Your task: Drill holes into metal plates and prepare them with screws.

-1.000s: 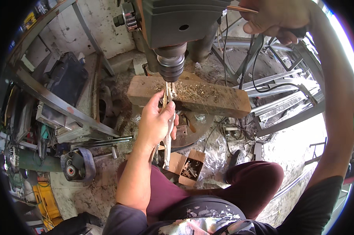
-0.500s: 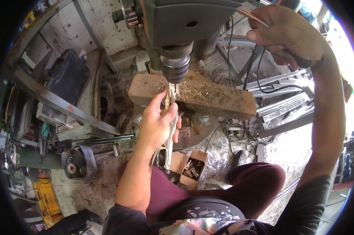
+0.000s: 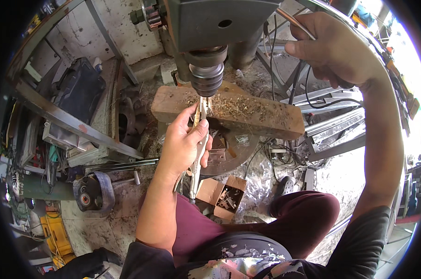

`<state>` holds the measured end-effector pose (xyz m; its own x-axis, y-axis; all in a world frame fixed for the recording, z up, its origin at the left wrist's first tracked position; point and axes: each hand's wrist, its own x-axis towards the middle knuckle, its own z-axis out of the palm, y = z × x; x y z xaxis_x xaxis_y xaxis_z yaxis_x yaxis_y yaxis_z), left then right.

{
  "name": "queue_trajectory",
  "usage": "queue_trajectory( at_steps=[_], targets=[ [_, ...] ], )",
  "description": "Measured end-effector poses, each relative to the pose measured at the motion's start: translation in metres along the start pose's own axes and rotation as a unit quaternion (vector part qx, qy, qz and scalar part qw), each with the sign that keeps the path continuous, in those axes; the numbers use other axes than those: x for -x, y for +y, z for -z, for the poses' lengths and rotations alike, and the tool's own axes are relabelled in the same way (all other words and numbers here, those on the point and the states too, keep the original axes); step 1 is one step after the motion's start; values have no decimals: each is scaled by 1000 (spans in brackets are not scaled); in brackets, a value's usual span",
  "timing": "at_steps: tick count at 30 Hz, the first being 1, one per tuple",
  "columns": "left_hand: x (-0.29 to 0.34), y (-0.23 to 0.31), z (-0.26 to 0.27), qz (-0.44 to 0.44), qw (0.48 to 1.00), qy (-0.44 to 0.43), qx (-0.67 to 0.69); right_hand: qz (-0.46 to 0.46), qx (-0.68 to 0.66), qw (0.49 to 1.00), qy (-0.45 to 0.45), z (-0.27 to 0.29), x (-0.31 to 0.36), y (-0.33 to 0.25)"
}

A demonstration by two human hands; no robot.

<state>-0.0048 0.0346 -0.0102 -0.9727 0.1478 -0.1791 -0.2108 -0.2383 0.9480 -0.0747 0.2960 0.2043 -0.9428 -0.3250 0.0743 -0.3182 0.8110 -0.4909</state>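
My left hand (image 3: 179, 148) is closed around a pair of locking pliers (image 3: 196, 174), whose handles point down toward my lap. The jaws reach up to just under the ribbed chuck (image 3: 206, 80) of a drill press (image 3: 222, 25). Whatever the jaws clamp is too small to make out. Below the chuck lies a thick wooden block (image 3: 271, 118), its top littered with metal shavings. Up at the right, my right hand (image 3: 336, 51) is wrapped around the metal feed lever (image 3: 294, 21) of the press.
A cardboard box (image 3: 229, 204) of small metal parts sits on the floor before my knees. Metal frames (image 3: 343, 123) and loose cables lie at the right. A steel rack (image 3: 75, 123) with a dark case (image 3: 80, 90) stands at the left, above a grinder-like machine (image 3: 92, 193).
My right hand has shifted slightly left with the lever. The lower end of the pliers has swung a little to the left along with my left hand.
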Motion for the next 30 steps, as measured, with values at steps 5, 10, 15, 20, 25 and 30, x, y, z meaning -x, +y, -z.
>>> queue_trajectory(
  at_steps=[5,10,15,20,25,30],
  targets=[
    [1,3,-2,12,1000,3,2,-11,-10,1000,-6,-2,4,-4],
    [-1,0,2,9,1000,-8,25,7,-12,999,30,-22,1,8],
    [-1,1,-1,9,1000,4,19,148,103,978,110,-20,-6,14],
    [0,5,2,1,1000,-5,-1,-11,81,996,-39,73,-13,-19],
    [2,8,1,-2,1000,9,-15,148,-186,963,126,113,-22,25],
    [-2,-6,-17,-25,998,36,-45,239,-193,932,191,113,-27,26]
  ],
)
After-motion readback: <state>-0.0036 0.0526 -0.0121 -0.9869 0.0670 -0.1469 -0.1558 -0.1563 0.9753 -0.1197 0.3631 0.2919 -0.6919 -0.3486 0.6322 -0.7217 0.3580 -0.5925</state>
